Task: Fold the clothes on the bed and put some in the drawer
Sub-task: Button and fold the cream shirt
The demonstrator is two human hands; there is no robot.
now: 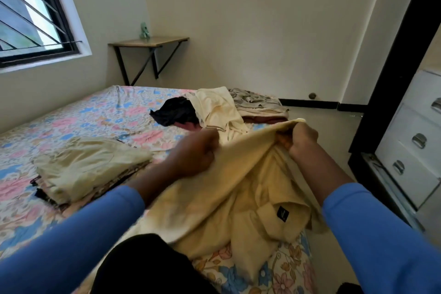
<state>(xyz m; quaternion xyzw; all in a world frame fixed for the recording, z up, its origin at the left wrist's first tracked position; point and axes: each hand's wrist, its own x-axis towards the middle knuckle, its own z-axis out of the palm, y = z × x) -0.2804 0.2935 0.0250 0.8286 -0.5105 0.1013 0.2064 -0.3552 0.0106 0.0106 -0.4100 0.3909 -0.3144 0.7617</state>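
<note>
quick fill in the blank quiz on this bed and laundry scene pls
1. The left hand and right hand both grip the ____ shirt.
2. The folded stack lies on the bed on the person's ____ side.
3. The white drawers on the right are all ____.
4. The person's sleeves are ____.

Missing words: yellow; left; closed; blue

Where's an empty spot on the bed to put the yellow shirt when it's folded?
The bed is bare along the wall side, beyond the folded stack and left of the unfolded heap. Crowded: the far right corner with the heap, and the near edge under the yellow shirt.
</note>
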